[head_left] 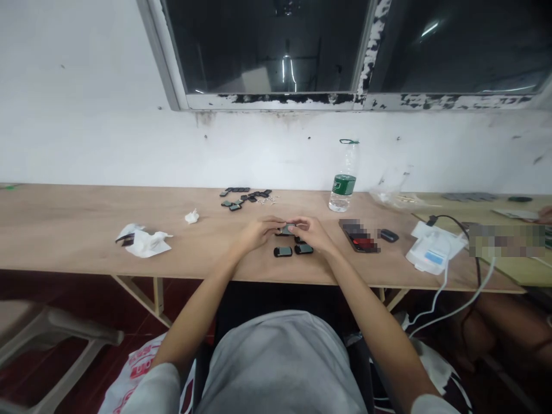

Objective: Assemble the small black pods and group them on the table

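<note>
Blk-grey piece [285, 230] — L hand [261, 232] + R hand [312, 232], grip narrow on it — back from table edge [267, 278].

Cases [283, 252] on table [86, 230] near front edge; loose parts [252, 198] behind; phone [357, 234] right, bottle [344, 185] behind phone, tissues [149, 244] left.
</note>
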`<state>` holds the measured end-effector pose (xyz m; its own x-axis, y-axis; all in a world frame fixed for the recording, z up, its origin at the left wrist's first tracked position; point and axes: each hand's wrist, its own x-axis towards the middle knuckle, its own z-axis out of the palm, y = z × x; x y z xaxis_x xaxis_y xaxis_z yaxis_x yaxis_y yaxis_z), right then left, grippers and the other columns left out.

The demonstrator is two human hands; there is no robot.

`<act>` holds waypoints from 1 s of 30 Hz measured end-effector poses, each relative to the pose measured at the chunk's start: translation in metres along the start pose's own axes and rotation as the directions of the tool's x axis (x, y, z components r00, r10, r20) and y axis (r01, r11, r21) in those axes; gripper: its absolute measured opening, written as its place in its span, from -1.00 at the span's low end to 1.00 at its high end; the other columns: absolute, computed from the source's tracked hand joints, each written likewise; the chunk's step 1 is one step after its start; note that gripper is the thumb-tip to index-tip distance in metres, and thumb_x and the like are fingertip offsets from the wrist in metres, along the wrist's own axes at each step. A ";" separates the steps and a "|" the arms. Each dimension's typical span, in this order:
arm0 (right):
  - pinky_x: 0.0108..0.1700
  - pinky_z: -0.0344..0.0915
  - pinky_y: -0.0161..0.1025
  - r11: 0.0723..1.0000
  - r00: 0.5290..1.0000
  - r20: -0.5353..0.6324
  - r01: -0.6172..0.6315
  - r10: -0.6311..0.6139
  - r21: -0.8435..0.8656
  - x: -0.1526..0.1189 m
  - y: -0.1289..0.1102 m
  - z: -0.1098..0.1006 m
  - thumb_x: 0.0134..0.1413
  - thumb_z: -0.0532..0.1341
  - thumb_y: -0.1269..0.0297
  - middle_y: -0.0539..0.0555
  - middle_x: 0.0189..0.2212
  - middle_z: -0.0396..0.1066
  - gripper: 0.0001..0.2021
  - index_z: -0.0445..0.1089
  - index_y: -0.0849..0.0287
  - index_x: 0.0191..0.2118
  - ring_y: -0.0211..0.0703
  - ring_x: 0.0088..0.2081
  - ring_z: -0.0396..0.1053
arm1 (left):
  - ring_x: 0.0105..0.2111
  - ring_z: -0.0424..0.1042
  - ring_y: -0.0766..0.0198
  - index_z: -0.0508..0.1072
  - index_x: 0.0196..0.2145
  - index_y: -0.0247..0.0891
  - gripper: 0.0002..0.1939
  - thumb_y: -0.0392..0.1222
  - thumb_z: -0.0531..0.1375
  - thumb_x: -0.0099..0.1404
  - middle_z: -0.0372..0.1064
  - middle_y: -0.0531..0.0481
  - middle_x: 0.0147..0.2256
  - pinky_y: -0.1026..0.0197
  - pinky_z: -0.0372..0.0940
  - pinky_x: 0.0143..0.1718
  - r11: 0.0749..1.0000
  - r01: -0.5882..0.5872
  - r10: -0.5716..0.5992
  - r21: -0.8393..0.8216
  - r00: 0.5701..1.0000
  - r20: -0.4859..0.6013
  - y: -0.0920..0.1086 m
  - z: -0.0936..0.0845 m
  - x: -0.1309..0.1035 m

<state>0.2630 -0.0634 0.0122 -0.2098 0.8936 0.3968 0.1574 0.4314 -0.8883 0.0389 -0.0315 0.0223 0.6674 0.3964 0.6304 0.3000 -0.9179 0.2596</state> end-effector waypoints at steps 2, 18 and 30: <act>-0.02 0.45 -0.08 1.000 1.000 0.004 -0.002 0.002 0.010 0.000 0.001 0.000 0.08 0.36 0.13 0.18 -0.10 0.58 -0.70 0.55 0.20 -0.12 0.00 -0.12 0.55 | -0.03 0.54 0.10 0.58 0.00 -0.18 -0.71 -0.27 0.12 0.43 0.53 -0.16 0.02 0.06 0.45 0.03 1.000 0.015 -0.015 0.004 1.000 0.001 0.000 0.000 0.000; -0.13 0.45 -0.16 0.997 0.998 -0.026 -0.050 0.051 0.061 0.001 0.006 0.000 0.04 0.38 0.09 0.18 -0.13 0.59 -0.65 0.56 0.21 -0.11 -0.05 -0.17 0.52 | 0.02 0.53 0.07 0.59 -0.01 -0.18 -0.64 -0.39 0.07 0.41 0.51 -0.14 0.06 0.02 0.45 0.07 0.996 -0.027 0.030 0.089 0.999 -0.042 -0.008 0.007 -0.005; -0.13 0.47 -0.15 0.989 0.994 -0.045 -0.099 0.104 0.106 0.004 0.013 0.001 0.03 0.40 0.12 0.19 -0.10 0.58 -0.67 0.57 0.19 -0.11 -0.05 -0.18 0.53 | 0.03 0.53 0.07 0.56 0.03 -0.18 -0.70 -0.12 0.13 0.46 0.48 -0.15 0.10 0.04 0.42 0.10 0.995 0.068 -0.068 0.077 0.998 0.003 -0.007 0.007 -0.004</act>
<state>0.2631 -0.0548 0.0023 -0.1484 0.9384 0.3119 0.0742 0.3251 -0.9428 0.0389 -0.0265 0.0130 0.6476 0.4581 0.6089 0.3960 -0.8851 0.2446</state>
